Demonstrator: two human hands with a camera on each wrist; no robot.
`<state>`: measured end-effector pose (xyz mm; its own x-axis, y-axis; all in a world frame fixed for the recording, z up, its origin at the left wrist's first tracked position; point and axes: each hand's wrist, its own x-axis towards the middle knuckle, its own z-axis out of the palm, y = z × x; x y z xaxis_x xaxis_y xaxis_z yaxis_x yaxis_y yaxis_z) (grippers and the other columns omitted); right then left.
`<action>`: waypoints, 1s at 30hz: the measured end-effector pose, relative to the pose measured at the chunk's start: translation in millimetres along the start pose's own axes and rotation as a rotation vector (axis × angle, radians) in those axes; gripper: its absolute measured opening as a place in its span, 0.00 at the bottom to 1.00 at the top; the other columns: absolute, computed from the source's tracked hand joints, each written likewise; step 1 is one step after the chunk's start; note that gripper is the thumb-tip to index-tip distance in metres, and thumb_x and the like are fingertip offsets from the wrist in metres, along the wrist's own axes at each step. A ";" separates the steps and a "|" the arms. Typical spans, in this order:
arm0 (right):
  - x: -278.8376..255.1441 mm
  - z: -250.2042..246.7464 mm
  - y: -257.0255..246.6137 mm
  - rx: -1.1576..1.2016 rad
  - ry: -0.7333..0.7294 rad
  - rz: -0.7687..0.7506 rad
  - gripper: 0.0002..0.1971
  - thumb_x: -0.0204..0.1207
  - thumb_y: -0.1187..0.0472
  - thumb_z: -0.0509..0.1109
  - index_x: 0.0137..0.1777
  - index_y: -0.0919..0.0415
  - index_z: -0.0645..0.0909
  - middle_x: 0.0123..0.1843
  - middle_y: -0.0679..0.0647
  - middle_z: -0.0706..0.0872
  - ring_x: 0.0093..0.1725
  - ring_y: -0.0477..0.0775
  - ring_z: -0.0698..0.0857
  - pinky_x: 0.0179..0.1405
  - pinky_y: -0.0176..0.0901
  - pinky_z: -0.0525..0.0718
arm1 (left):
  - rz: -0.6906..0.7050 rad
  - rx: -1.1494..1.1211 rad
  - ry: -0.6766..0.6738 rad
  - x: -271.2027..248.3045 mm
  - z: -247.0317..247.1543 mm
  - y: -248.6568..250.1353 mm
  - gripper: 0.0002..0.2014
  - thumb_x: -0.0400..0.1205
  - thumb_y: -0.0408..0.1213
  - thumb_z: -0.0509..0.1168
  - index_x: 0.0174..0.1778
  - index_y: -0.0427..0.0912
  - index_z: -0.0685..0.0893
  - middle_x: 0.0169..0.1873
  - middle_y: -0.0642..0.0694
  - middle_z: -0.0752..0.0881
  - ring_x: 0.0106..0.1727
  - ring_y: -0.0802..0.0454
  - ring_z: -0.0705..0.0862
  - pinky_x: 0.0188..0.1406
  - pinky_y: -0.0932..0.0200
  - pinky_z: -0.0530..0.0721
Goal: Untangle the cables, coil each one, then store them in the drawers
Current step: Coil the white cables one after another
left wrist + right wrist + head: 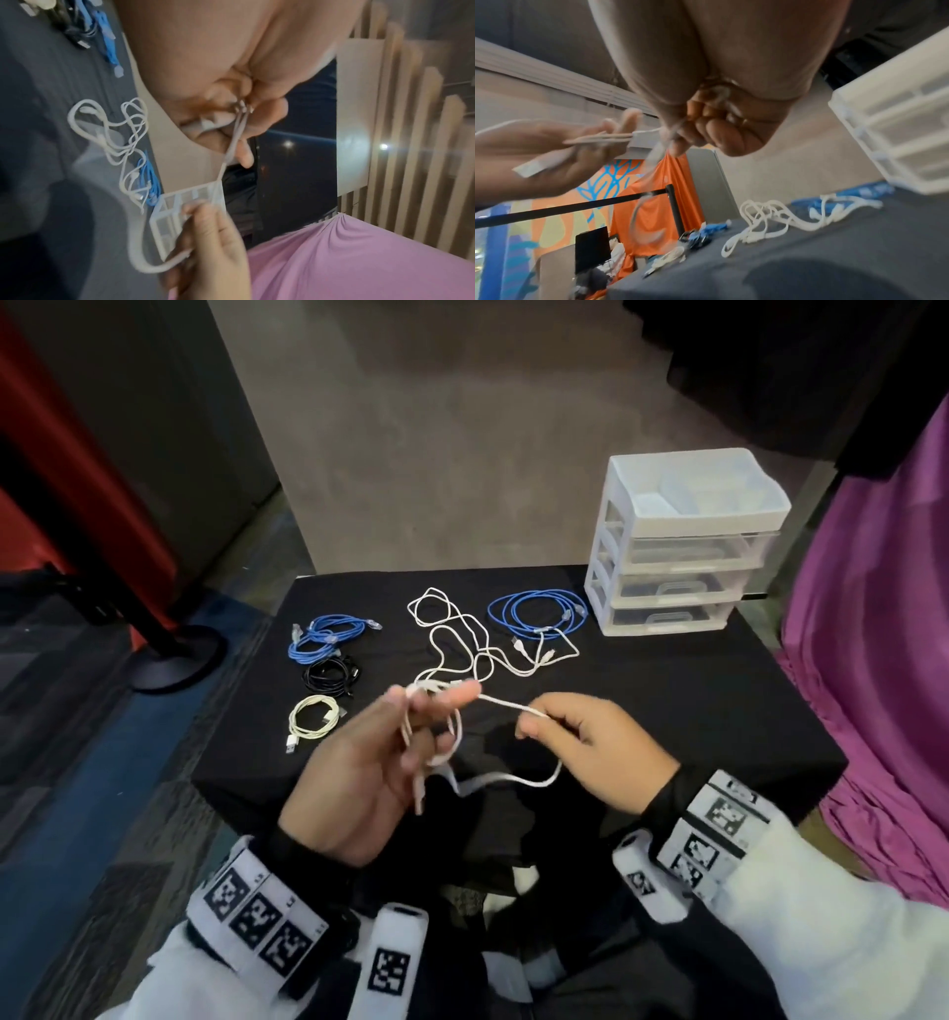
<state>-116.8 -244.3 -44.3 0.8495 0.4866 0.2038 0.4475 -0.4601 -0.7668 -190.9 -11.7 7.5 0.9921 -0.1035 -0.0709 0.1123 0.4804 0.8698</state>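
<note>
My left hand [411, 716] holds loops of a white cable [506, 702] wound round its fingers, above the near edge of the black table [667, 711]. My right hand [544, 716] pinches the same cable a short way to the right, and a strand is stretched between the two hands. A slack loop [534, 780] hangs below them. In the left wrist view the cable [232, 146] runs from my left fingers [244, 156] down to my right hand [213, 227]. More tangled white cable [462, 634] lies on the table beyond.
A white three-drawer unit [678, 546] stands at the table's back right, drawers closed. A blue coil [536, 613] lies beside it. At the left lie a blue bundle [323, 636], a black coil [331, 675] and a cream coil [313, 716]. A pink cloth [873, 660] hangs at right.
</note>
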 end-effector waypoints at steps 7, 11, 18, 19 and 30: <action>-44.2 62.3 -18.8 0.148 -0.151 0.074 0.06 0.91 0.53 0.61 0.53 0.47 0.79 0.33 0.57 0.86 0.30 0.54 0.85 0.37 0.56 0.86 | 0.088 0.008 0.199 24.0 -5.8 -9.8 0.08 0.92 0.34 0.53 0.51 0.42 0.75 0.68 0.36 0.86 0.55 0.46 0.93 0.56 0.57 0.90; -48.3 60.1 -31.8 0.150 -0.172 0.021 0.07 0.90 0.56 0.62 0.57 0.47 0.82 0.40 0.52 0.87 0.33 0.47 0.87 0.35 0.44 0.85 | 0.187 0.484 0.241 24.1 -2.0 -34.1 0.10 0.94 0.37 0.52 0.52 0.37 0.74 0.69 0.47 0.85 0.57 0.45 0.93 0.55 0.46 0.86; -18.6 0.5 -39.4 -0.175 -0.086 -0.134 0.09 0.85 0.47 0.68 0.50 0.47 0.88 0.40 0.42 0.90 0.42 0.41 0.88 0.47 0.50 0.86 | 0.062 0.823 -0.071 2.0 -1.7 -55.2 0.14 0.91 0.47 0.54 0.50 0.44 0.81 0.36 0.42 0.86 0.36 0.52 0.83 0.45 0.48 0.83; -12.6 -7.6 -37.7 -0.163 -0.069 -0.129 0.09 0.83 0.46 0.70 0.50 0.46 0.90 0.42 0.41 0.92 0.46 0.42 0.90 0.51 0.51 0.87 | 0.020 0.807 -0.128 -1.6 2.6 -51.3 0.16 0.91 0.47 0.53 0.51 0.40 0.81 0.30 0.43 0.83 0.33 0.52 0.80 0.45 0.47 0.83; -20.0 30.5 -10.5 0.254 -0.021 0.115 0.12 0.92 0.57 0.63 0.54 0.49 0.89 0.31 0.47 0.81 0.31 0.39 0.77 0.37 0.33 0.74 | -0.079 -0.071 -0.027 -5.2 9.1 -9.0 0.09 0.90 0.41 0.52 0.47 0.45 0.74 0.65 0.39 0.89 0.34 0.56 0.72 0.53 0.58 0.85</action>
<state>-147.0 -226.6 -58.8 0.8837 0.4581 0.0961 0.2620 -0.3140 -0.9126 -197.5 -23.4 4.5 0.9783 -0.1663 -0.1239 0.1947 0.5301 0.8253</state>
